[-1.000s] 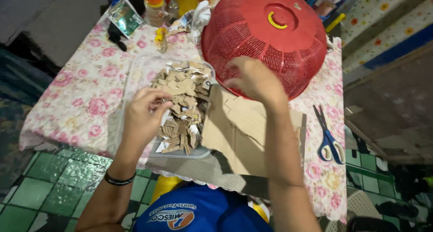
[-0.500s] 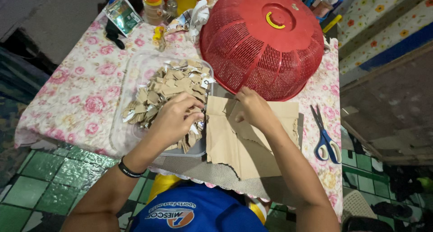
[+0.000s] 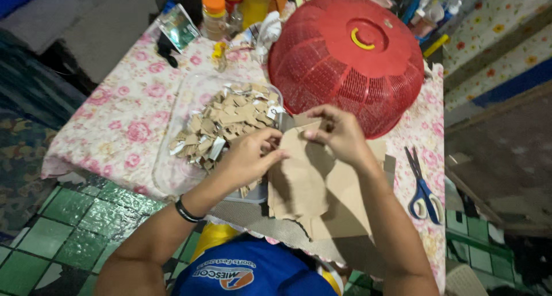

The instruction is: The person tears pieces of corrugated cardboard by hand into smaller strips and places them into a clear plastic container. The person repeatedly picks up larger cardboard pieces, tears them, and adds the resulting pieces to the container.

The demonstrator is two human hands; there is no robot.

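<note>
In front of the red mesh food cover (image 3: 348, 54), both hands meet on a sheet of brown cardboard (image 3: 307, 181). The left hand (image 3: 247, 161) is pinched shut on the sheet's near-left top edge, and the right hand (image 3: 339, 132) is pinched shut on the same top edge just beside it, close under the cover's rim; the sheet hangs from the fingers and drapes down toward the table's near edge. Left of the cover, a clear plastic tray (image 3: 172, 175) holds a heap of torn cardboard pieces (image 3: 227, 126), with the left hand just beside the heap. Right of the cover's lower rim lie blue-handled scissors (image 3: 422, 184). Behind and left of the cover stand an orange-capped jar (image 3: 214, 11), a small green packet (image 3: 177, 27) and crumpled white paper (image 3: 267, 28).

All this rests on a table under a pink-flowered cloth (image 3: 123, 115). Green floor tiles (image 3: 63, 227) show below the table's left edge, and flowered flooring lies beyond the cover to the right.

Half a second ago the left hand lay on the heap in the tray and the right hand pressed the sheet flat on the table; now the left hand has left the tray and both hands have lifted the sheet's top edge.
</note>
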